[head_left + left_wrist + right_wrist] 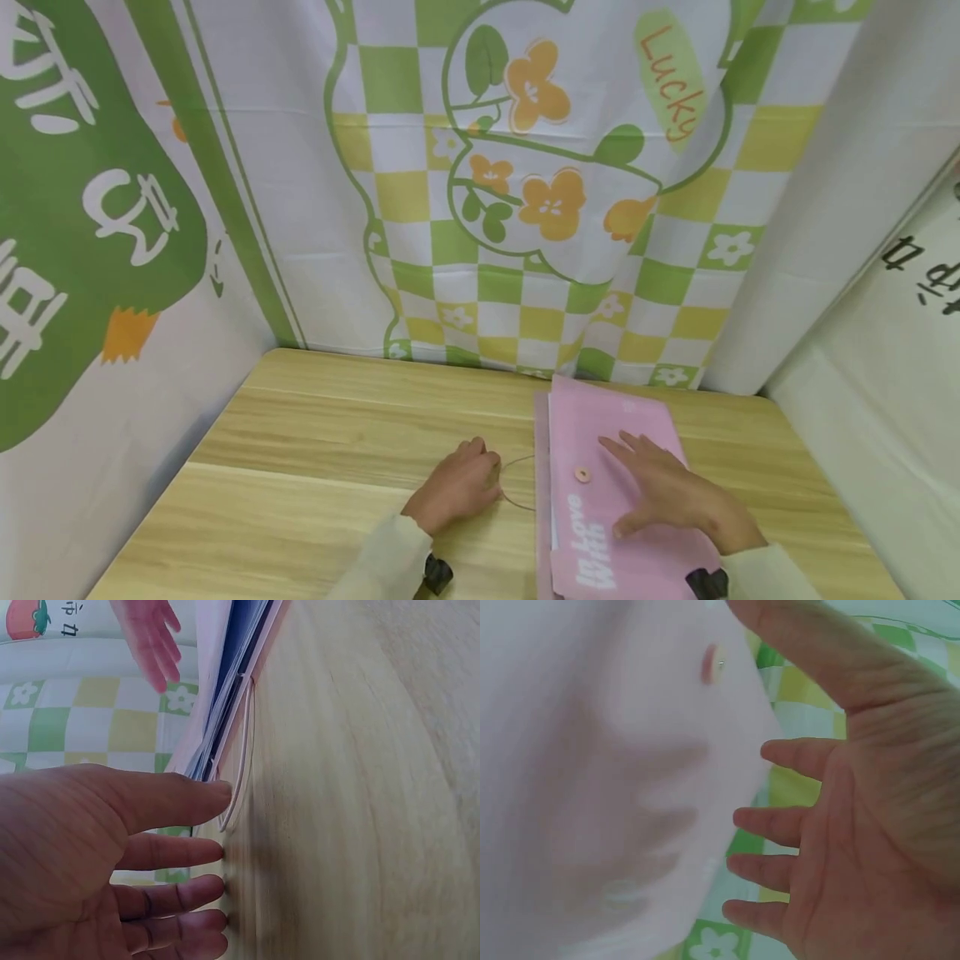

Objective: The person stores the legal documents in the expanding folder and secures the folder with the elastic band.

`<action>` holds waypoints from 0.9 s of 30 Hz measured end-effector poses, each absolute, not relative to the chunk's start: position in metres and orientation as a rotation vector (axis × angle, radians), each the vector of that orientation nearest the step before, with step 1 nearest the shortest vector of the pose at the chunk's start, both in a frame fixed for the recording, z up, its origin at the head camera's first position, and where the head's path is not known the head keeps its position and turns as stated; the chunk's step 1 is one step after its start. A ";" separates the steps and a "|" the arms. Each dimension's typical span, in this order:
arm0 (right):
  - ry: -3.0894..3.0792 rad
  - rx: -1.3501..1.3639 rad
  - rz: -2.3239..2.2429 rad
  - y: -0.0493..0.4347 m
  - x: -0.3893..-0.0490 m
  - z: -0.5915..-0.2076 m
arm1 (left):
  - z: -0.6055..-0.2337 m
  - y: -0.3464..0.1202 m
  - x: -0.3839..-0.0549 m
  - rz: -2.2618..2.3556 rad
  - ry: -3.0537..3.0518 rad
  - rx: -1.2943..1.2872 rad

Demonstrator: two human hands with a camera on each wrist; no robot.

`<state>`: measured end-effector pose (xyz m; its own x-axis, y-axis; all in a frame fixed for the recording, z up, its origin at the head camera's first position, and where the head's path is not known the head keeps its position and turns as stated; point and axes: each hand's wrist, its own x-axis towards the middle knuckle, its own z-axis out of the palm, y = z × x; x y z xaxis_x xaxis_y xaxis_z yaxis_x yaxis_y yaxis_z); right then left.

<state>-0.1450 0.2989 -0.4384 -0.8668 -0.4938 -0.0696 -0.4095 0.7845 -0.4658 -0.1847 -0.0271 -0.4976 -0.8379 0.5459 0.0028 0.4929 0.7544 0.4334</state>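
Observation:
A pink document folder (pixel 637 467) lies on the table, with a round button (pixel 582 474) and white lettering on its flap. From its left edge a thin cord loop (pixel 244 742) sticks out over the wood. My left hand (pixel 459 485) is beside that loop; in the left wrist view its thumb overlaps the cord, and the loop's end shows between thumb and index finger, not pinched. My right hand (pixel 667 487) is over the folder with its fingers spread. In the right wrist view finger shadows fall on the pink flap (pixel 652 712), and the fingertips look apart from it.
The wooden table (pixel 337 417) extends left and right of the folder. Behind it hangs a checked curtain (pixel 540 308) with flower prints; printed cloth (pixel 90 208) hangs at the left, and pale cloth (pixel 885 350) at the right. Papers (pixel 232 682) show in the folder's open side.

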 end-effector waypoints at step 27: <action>2.740 -0.519 -0.663 0.303 -0.160 -0.477 | -0.499 -0.019 -0.186 0.717 2.740 0.801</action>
